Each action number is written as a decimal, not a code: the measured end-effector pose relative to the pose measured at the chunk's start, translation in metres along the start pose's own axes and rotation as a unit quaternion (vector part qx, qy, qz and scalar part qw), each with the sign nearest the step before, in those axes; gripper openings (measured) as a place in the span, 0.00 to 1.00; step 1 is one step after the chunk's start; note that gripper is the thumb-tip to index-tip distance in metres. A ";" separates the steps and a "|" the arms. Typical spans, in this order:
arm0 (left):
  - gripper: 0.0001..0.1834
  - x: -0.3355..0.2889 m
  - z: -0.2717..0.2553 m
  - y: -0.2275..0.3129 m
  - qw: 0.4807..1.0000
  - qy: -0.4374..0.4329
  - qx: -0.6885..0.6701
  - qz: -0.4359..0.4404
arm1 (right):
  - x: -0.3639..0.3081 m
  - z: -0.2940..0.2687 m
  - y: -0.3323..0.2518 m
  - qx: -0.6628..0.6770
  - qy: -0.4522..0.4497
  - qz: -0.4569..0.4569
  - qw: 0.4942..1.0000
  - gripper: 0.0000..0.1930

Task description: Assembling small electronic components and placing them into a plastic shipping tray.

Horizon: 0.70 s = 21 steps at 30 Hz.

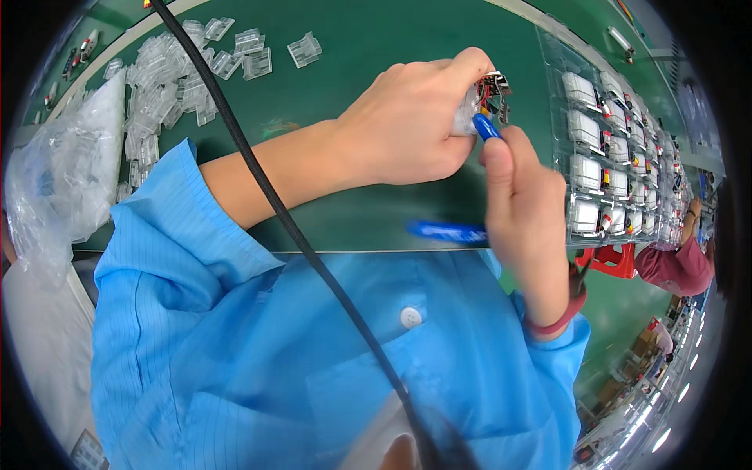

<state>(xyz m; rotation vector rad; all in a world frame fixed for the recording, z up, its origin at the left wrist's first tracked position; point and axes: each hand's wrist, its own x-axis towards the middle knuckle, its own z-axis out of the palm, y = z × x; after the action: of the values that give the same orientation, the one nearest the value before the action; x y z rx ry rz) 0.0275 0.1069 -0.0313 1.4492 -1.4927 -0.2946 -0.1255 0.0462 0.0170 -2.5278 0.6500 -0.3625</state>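
Note:
My left hand [419, 117] is closed around a small clear plastic piece [468, 113]. Out of its far right side sticks a little circuit board [493, 83] with red and black wires. In my closed right hand [521, 188] is a slim blue tool [486, 127], its rounded end against the plastic piece; its exact kind does not show. Left of my right wrist, by the table's near edge, is a blurred blue stick-like thing [446, 231]. Whether it is separate from the tool I cannot tell.
Clear plastic housings [168, 78] lie heaped at the far left of the green table [329, 78], beside a clear plastic bag [66, 164]. On the right stands a clear tray [560, 160] with rows of white wired parts. A black cable [258, 172] hangs across the view. Another person's sleeve [677, 266] shows beyond.

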 end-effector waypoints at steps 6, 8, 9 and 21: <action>0.20 0.010 -0.005 0.004 0.994 0.001 -0.040 -0.097 | 0.006 0.005 -0.010 -0.163 0.088 -0.048 0.981 0.11; 0.19 0.012 -0.007 0.010 0.991 -0.004 -0.067 -0.114 | 0.008 0.000 -0.001 0.064 0.051 -0.006 0.997 0.13; 0.19 0.011 -0.008 0.012 0.993 -0.002 -0.060 -0.102 | 0.007 -0.005 0.003 0.155 0.024 0.040 0.987 0.17; 0.19 0.007 -0.007 0.002 0.998 -0.016 -0.061 -0.028 | 0.013 -0.022 0.006 0.112 -0.057 0.005 0.992 0.19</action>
<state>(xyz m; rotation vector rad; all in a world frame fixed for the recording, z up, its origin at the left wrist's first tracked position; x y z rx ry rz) 0.0328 0.1043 -0.0236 1.3959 -1.4350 -0.4377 -0.1245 0.0258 0.0341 -2.3112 0.5446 -0.2697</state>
